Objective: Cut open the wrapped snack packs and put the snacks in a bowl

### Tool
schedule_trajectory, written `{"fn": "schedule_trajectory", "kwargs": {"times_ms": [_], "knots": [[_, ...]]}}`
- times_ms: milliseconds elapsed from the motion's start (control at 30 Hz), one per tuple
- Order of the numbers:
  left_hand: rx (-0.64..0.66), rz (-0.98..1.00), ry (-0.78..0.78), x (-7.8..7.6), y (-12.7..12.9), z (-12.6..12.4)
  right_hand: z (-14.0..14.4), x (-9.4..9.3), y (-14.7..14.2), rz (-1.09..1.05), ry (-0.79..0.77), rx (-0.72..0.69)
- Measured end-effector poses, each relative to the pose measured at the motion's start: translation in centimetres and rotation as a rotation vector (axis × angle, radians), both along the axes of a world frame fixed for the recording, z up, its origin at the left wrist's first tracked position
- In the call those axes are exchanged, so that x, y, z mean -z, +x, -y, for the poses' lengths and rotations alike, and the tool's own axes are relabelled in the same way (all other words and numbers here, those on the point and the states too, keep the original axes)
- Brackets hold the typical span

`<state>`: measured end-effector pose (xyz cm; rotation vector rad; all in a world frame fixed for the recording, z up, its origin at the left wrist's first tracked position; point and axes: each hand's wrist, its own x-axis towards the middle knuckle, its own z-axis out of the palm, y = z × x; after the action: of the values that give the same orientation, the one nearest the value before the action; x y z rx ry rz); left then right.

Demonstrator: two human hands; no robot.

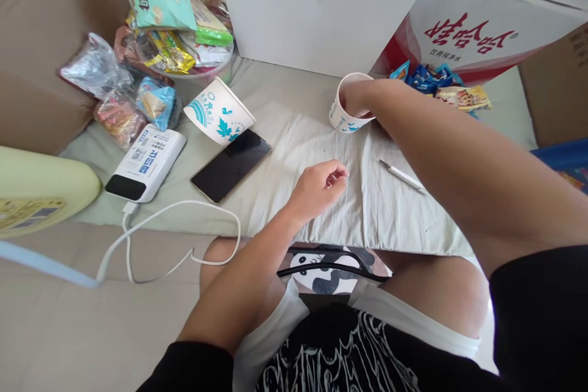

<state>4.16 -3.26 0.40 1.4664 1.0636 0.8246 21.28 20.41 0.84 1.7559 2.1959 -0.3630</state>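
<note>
Several boxes [312, 6] edge cloth [294, 98]; left hand [319, 187] loosely curled, empty; right hand [359, 98] in cup [344, 122], grip hidden.

The pale cloth [294, 98] carries a phone [232, 166], a cup [339, 119], blue packets [429, 78].

1. Wrinkled pale green-grey cloth [294, 104] covers the surface before me.
2. A white box [321, 24] and a red-lettered carton [487, 12] stand along its far side.
3. Brown cardboard [37, 43] rises to my left, a second brown panel [558, 86] to my right.
4. Soft light reaches the pale floor [68, 318] at my lower left.
</note>
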Motion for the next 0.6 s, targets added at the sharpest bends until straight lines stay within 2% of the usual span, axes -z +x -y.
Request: {"fn": "schedule_trajectory", "kwargs": {"times_ms": [133, 367, 533, 600], "knots": [[0.001, 0.005, -0.011, 0.1, 0.0, -0.3, -0.2, 0.9, -0.5, 0.028, -0.023, 0.055], [0.003, 0.009, -0.039, -0.1, 0.0, -0.3, 0.1, 1.0, 0.0, -0.114, 0.059, -0.065], [-0.015, 0.015, -0.051, -0.5, -0.5, -0.1, 0.9, 0.4, -0.5, -0.157, 0.026, 0.077], [-0.02, 0.023, -0.053, -0.5, -0.7, -0.1, 1.2, 0.0, -0.5, -0.154, 0.004, 0.093]]}}
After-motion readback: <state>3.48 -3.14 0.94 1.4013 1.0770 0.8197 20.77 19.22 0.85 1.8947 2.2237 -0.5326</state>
